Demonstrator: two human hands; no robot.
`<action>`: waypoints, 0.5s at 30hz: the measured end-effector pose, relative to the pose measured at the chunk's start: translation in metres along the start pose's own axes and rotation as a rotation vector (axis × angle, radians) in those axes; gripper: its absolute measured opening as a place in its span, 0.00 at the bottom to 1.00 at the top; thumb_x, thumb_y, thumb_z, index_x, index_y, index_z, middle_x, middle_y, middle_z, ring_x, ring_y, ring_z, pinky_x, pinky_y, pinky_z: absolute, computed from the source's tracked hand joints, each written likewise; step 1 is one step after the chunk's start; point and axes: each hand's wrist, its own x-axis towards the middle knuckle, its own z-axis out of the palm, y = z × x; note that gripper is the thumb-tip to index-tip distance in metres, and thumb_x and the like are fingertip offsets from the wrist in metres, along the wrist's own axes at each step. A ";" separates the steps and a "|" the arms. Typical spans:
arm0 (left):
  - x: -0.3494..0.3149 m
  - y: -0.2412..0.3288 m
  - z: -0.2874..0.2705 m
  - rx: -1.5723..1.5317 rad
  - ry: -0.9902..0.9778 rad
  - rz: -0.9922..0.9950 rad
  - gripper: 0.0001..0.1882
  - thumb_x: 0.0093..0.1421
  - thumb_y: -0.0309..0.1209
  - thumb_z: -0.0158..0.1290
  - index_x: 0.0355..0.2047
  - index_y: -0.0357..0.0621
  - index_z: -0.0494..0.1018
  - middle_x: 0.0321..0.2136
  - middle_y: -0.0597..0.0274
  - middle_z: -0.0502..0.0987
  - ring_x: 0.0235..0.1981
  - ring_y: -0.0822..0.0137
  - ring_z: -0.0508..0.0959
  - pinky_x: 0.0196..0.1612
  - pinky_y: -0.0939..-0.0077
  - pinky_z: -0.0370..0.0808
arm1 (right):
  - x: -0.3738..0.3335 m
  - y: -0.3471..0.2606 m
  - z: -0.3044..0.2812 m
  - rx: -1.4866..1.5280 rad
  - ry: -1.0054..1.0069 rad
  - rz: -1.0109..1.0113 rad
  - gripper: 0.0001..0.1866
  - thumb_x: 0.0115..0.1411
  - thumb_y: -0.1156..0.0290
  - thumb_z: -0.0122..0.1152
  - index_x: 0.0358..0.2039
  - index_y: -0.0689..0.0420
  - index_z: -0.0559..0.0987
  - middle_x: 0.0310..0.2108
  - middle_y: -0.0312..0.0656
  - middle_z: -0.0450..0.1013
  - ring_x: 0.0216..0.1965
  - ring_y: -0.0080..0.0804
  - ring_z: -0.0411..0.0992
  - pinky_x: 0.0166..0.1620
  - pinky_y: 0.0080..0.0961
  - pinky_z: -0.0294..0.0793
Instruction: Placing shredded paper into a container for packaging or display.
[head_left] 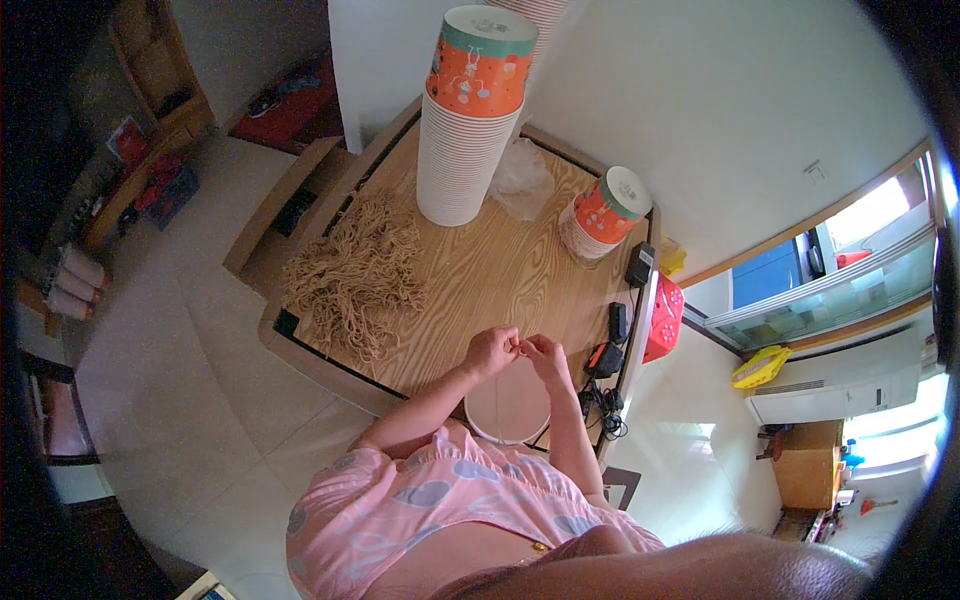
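My left hand [490,352] and my right hand [546,358] meet fingertip to fingertip near the front of the wooden table [490,270]. Both are closed in a pinch. Whatever lies between the fingertips is too small to make out. Just below them, close to my body, is a round white paper tub [508,405], its pale rim curving toward me. My wrists pass over its sides. To the left of my hands lies a tangled heap of tan cords [360,275].
A tall stack of white paper tubs [465,150], topped by an orange and green one, stands at the back. A shorter stack [605,215] is at the back right, with a crumpled clear plastic bag [522,180] between. Black adapters [618,322] and coiled cables [605,405] line the right edge.
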 end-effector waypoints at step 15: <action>0.003 -0.026 0.006 -0.834 -0.105 -0.472 0.04 0.48 0.23 0.53 0.20 0.43 0.68 0.14 0.71 0.68 0.15 0.80 0.65 0.17 0.85 0.61 | -0.015 -0.029 0.005 -0.034 0.023 -0.126 0.01 0.51 0.77 0.57 0.25 0.59 0.75 0.20 0.29 0.69 0.23 0.14 0.64 0.26 0.12 0.61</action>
